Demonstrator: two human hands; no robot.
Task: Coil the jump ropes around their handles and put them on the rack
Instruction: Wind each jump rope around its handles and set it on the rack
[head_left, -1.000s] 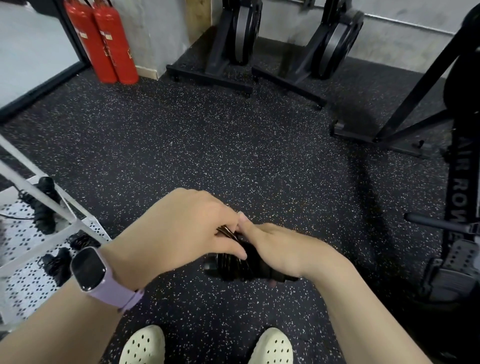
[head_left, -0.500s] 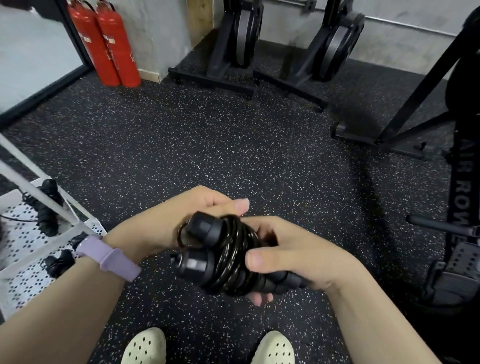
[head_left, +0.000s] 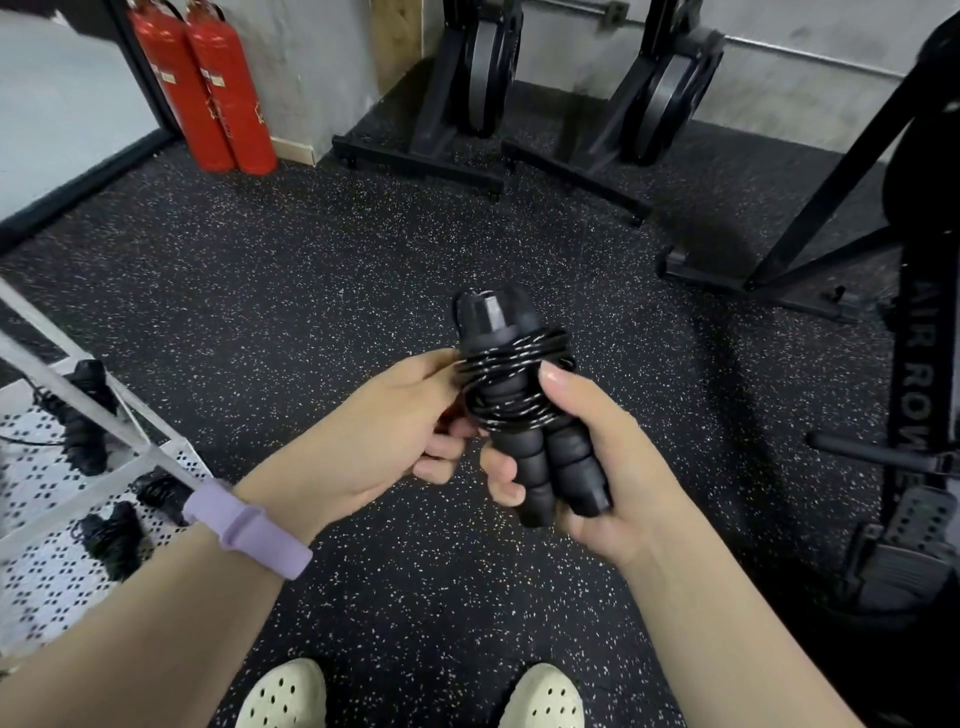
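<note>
Coiled jump rope (head_left: 524, 410) upright, long axis near vertical. Right hand (head_left: 597, 467) grips handles low; left hand (head_left: 384, 436) pinches coil. Rack (head_left: 156, 452) lies lower-left, nearer left hand; judged next: transfer leftward.

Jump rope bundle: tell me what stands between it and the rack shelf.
Nothing visible on the floor between. The jump rope bundle is held by both hands; the rack sits lower left, and its slanted white bar crosses above the shelf.
</note>
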